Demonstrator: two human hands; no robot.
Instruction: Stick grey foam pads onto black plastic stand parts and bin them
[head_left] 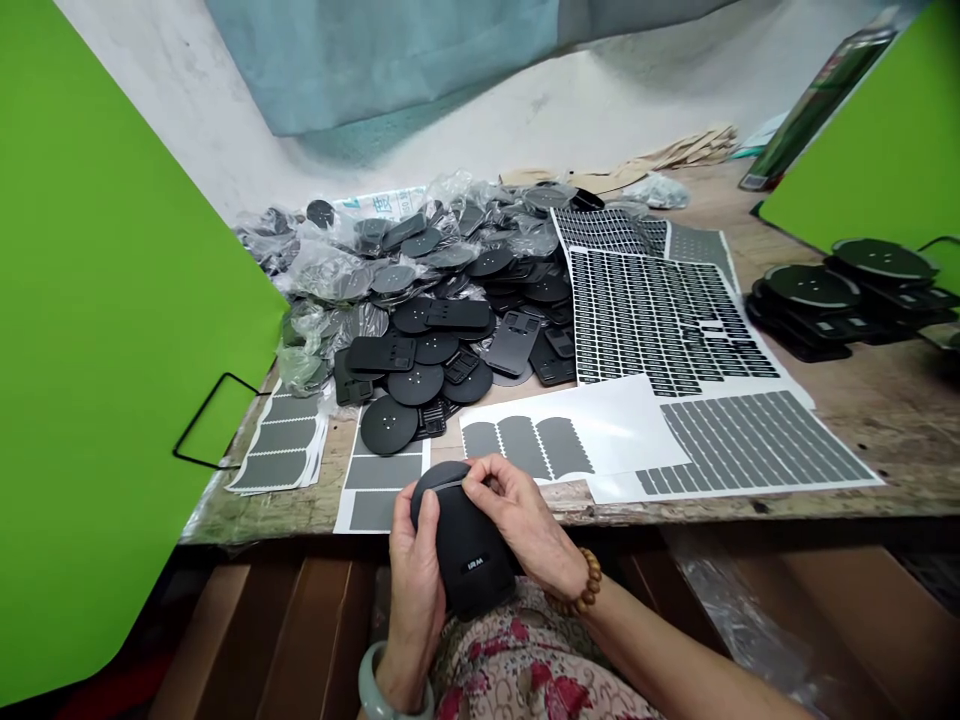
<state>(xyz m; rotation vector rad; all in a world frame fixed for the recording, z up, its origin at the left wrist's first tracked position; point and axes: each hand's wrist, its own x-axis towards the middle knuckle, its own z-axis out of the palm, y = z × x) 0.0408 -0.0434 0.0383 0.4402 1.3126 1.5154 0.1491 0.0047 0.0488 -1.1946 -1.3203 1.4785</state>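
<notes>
Over my lap, just in front of the table edge, a black plastic stand [472, 540] with a small "WiFi" label is held between both hands. My left hand [420, 555] grips its left side, thumb lying on the front face. The fingers of my right hand [517, 505] pinch at the upper right of the stand, where a thin light line crosses below the rounded end. Whether a sticker is between those fingers is hidden. Just beyond lies a sheet of grey wavy-edged stickers [525, 445].
A heap of black discs and plates [435, 350], many in clear bags, fills the table's left middle. Label sheets [652, 310] lie right of it. Stacked assembled stands [810, 290] and a spray can [821, 95] are far right. Green panels [112, 330] flank both sides.
</notes>
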